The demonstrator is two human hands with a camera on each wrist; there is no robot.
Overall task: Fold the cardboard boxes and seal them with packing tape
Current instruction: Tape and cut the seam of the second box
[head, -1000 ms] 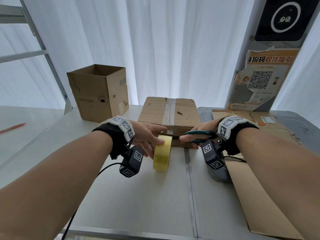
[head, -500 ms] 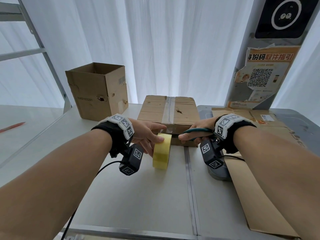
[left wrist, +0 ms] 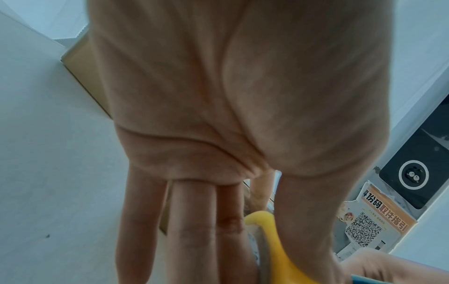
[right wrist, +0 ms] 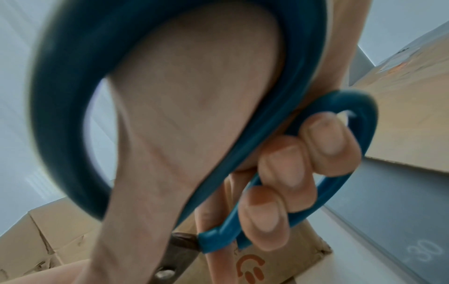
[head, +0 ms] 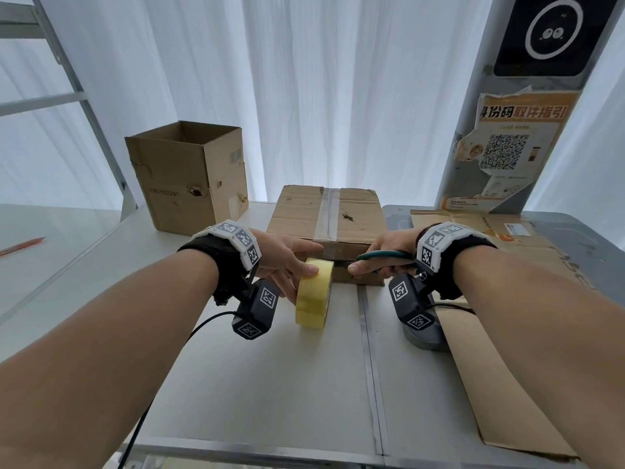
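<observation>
Your left hand (head: 287, 262) pinches the tape roll (head: 313, 292) on edge, thumb over its rim, keeping the strip taut off the sealed box (head: 326, 218) just beyond. Your right hand (head: 382, 255) has its fingers curled through the scissors (right wrist: 243, 163), blades beside the roll to cut.
</observation>
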